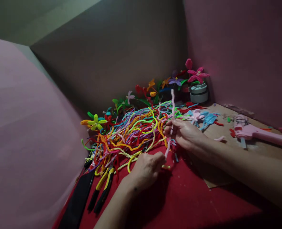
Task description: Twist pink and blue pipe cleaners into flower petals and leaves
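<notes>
A pale pink pipe cleaner (172,105) runs upright between my two hands, its top end sticking up above the right one. My right hand (185,133) pinches it around the middle between thumb and fingers. Lower down, my left hand (148,165) is closed around its bottom end, back of the hand toward me. Just behind both hands spreads a big tangled heap of pipe cleaners (131,127) in orange, yellow, purple, green and red. A short cream piece (166,166) lies beside the left fingertips.
Yellow-and-black pliers (102,187) lie at the left on the red cloth (174,200), next to a black strip (76,200). A pink glue gun (257,132) rests on cardboard (229,121) at right. Pipe-cleaner flowers (198,75) and a grey-white round container (199,93) line the back.
</notes>
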Demonstrator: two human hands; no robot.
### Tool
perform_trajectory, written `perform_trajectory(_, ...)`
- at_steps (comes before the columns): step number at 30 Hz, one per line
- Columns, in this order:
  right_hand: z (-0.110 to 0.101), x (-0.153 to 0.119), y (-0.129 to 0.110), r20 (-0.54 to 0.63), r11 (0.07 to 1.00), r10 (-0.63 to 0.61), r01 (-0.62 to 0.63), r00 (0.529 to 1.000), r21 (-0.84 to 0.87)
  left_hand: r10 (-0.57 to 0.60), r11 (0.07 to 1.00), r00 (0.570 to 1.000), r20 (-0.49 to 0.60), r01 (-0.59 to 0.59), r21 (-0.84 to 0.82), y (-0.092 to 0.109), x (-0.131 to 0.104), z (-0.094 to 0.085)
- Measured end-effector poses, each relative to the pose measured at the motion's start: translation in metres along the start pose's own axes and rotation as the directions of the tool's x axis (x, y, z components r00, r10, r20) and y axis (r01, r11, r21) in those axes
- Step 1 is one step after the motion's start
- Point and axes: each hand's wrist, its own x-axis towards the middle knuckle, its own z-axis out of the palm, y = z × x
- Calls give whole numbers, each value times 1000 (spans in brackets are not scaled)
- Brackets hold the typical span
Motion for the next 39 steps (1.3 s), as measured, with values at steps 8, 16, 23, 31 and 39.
perform_trajectory(8, -4, 7, -39, 66, 979, 110, -119, 992, 163, 38, 923, 987, 154, 24, -384, 18, -12, -6)
perform_trajectory(16, 0, 3, -68, -4, 984, -61, 61, 998, 168, 52, 856, 940, 337, 132, -500, 5, -29, -31)
perform_trajectory(23, -6, 5, -83, -23, 975, -92, 94, 996, 201, -44, 789, 946, 321, 230, -569, -6, -29, -36)
perform_trajectory(31, -3, 9, -78, 105, 954, -174, 141, 979, 266, -180, 551, 963, 199, 266, -791, -14, -24, -25)
perform_trajectory(39, 4, -16, 0, 370, 956, 147, -35, 917, -292, -296, 472, 955, 26, 169, -865, -7, -9, -3)
